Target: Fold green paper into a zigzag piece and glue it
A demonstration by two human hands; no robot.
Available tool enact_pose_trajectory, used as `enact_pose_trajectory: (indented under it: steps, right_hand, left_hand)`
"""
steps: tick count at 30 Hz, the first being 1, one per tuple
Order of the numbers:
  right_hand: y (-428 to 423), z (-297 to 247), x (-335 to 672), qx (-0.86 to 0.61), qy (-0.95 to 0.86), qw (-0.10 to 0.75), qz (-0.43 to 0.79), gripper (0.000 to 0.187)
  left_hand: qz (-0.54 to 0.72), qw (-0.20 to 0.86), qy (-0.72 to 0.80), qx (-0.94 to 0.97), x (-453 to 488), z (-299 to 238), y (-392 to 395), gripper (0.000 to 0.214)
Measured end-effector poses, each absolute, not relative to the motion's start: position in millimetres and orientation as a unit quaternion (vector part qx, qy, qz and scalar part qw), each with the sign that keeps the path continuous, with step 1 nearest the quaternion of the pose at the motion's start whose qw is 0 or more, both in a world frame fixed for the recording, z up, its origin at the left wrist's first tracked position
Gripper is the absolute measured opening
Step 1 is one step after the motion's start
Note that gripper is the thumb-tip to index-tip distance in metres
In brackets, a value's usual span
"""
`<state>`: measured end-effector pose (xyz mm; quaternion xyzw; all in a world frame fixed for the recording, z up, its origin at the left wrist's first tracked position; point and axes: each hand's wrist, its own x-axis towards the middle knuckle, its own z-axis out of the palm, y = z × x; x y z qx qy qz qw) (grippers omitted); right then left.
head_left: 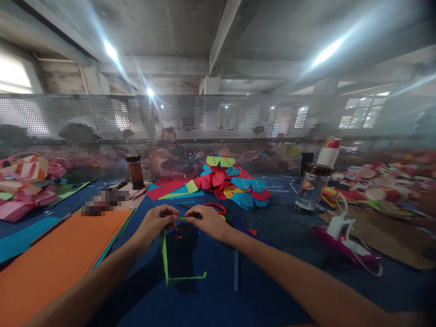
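Note:
A narrow, folded lime-green paper strip (165,256) hangs from my fingers, its lower end bent sideways above the blue table (211,299). My left hand (157,223) pinches the strip near its top. Fingertip to fingertip with it, my right hand (208,220) grips the same upper end. Just behind my right hand lie scissors (218,208) with red and yellow handles, partly hidden by the hand. Beyond them rises a pile of folded red, blue, yellow and green paper pieces (218,179) with small red dots.
Orange paper sheets (68,254) lie stacked at left, with pink paper pieces (30,181) behind. A brown bottle (136,172) stands near the perforated screen (190,122). At right are a glass jar (309,190), a magenta power bank (347,245) with white cable, and heaped paper pieces (381,181).

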<state>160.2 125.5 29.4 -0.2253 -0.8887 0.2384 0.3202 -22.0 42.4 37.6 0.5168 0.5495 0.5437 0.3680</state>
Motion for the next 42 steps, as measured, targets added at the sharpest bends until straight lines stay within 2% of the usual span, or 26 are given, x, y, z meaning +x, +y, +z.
enact_pose_trajectory:
  steps: [5, 16, 23, 35, 42]
  right_hand:
    - [121, 29, 162, -0.239, -0.882, 0.328, 0.239, 0.006]
    - [113, 27, 159, -0.208, -0.911, 0.341, 0.107, 0.002]
    - [108, 27, 159, -0.199, -0.914, 0.337, 0.105, 0.001]
    - [102, 28, 159, -0.176, -0.922, 0.344, -0.029, 0.003]
    - [99, 29, 158, -0.175, -0.916, 0.359, -0.049, 0.003]
  left_hand:
    - [0.533, 0.345, 0.552, 0.541, -17, 38, 41, 0.020]
    - [0.483, 0.245, 0.576, 0.612, -20, 27, 42, 0.009]
    - [0.465, 0.211, 0.584, 0.631, -19, 27, 41, 0.009]
    - [0.454, 0.190, 0.592, 0.638, -15, 30, 38, 0.011]
    - [0.445, 0.183, 0.594, 0.645, -13, 36, 34, 0.011]
